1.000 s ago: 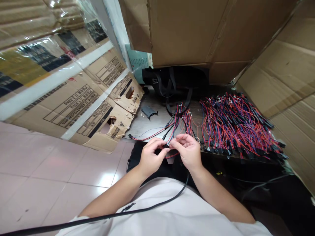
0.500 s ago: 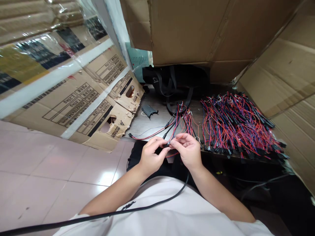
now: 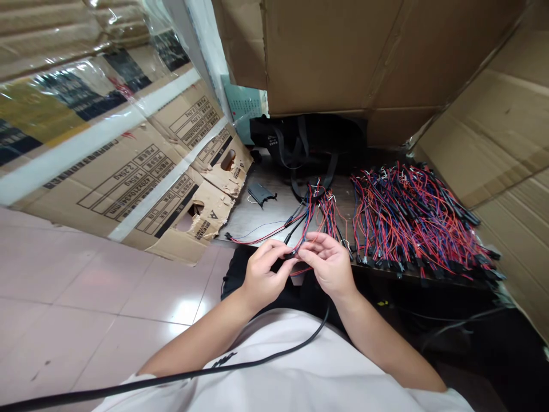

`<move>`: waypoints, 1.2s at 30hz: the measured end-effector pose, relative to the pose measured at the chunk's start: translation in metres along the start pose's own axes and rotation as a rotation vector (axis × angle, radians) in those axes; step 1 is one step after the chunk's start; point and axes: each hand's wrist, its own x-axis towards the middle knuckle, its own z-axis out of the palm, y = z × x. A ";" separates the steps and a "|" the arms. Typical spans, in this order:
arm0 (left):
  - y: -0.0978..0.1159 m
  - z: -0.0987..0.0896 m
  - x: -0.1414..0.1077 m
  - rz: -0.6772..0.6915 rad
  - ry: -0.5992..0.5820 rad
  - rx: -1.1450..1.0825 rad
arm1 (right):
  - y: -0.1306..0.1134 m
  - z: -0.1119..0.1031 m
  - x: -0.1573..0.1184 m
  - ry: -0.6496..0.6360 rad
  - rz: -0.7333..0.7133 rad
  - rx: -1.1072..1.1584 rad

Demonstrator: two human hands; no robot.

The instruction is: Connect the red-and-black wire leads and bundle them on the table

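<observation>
My left hand (image 3: 266, 272) is closed, its thumb and fingers pinching a small black connector (image 3: 293, 252) at the table's front edge. Close beside it, my right hand (image 3: 329, 264) pinches the red and blue wires (image 3: 305, 229) that run into that connector. The fingertips of both hands nearly meet and partly hide the connector. Behind them a small bundle of red and dark wires (image 3: 328, 209) lies on the table. A large pile of red, blue and black wires (image 3: 407, 217) covers the table's right side.
A black flat part (image 3: 261, 194) lies on the table (image 3: 246, 220), left of the wires. Behind it sits a black bag (image 3: 313, 140). Cardboard stands at the left (image 3: 141, 171), back (image 3: 326, 57) and right (image 3: 506, 126). A black cable (image 3: 257, 362) crosses my shirt.
Both hands have stayed nearly in place, with the right fingers shifted slightly at the wires. The view has moved very slightly.
</observation>
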 end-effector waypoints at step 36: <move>0.001 -0.001 0.000 0.001 0.025 -0.033 | -0.006 0.008 -0.004 0.030 -0.051 -0.030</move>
